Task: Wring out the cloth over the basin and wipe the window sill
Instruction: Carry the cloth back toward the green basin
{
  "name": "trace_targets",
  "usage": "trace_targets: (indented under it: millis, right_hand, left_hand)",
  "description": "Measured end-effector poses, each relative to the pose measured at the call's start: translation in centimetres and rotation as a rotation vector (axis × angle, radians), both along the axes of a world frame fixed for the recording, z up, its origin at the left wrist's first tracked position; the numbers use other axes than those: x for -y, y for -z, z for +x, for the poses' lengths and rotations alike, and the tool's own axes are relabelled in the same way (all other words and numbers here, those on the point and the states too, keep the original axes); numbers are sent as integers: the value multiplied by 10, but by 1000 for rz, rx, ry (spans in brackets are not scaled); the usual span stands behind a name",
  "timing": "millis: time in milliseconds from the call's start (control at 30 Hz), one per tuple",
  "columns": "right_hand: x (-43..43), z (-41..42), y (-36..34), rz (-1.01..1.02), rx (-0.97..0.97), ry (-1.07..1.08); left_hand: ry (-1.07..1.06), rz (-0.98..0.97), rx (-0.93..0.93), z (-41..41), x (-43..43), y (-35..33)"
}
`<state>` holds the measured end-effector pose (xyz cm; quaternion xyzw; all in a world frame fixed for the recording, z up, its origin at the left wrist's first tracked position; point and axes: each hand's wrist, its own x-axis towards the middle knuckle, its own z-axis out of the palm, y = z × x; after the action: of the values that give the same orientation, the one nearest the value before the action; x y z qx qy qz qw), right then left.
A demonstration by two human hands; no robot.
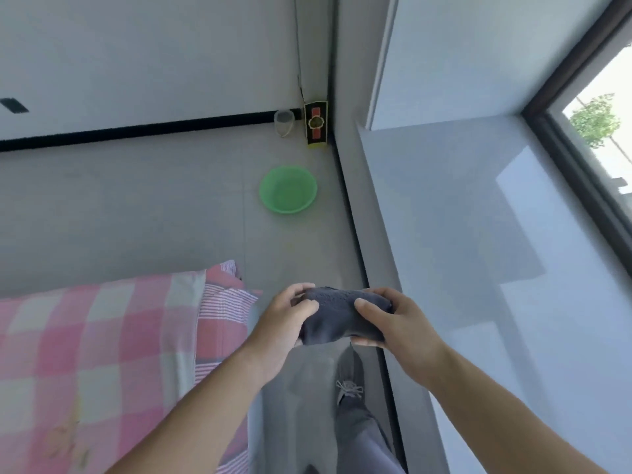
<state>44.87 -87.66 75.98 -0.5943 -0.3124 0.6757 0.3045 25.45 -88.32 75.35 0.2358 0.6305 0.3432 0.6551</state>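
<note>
Both hands grip the dark cloth (342, 314), left hand (290, 323) and right hand (393, 326) at its ends. Green basin (288, 189) sits well apart at eleven o'clock; wringing probably needs stepping over it first, sill (478, 234) after.

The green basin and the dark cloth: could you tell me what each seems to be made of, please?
The green basin looks like plastic: uniform bright colour, thin rim, slight sheen. The dark cloth looks like a soft matte textile, perhaps knitted or microfibre: it bunches where gripped and shows a fine dotted texture.
</note>
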Motion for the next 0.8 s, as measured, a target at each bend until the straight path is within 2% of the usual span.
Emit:
trace_targets:
  millis: [400, 800]
  right_hand:
    - [-278, -101, 12, -8, 37, -232]
    - [-510, -215, 38, -48, 62, -103]
  left_hand:
    - [-194, -19, -14, -98, -230, 7]
    - [-97, -22, -53, -216, -481, 29]
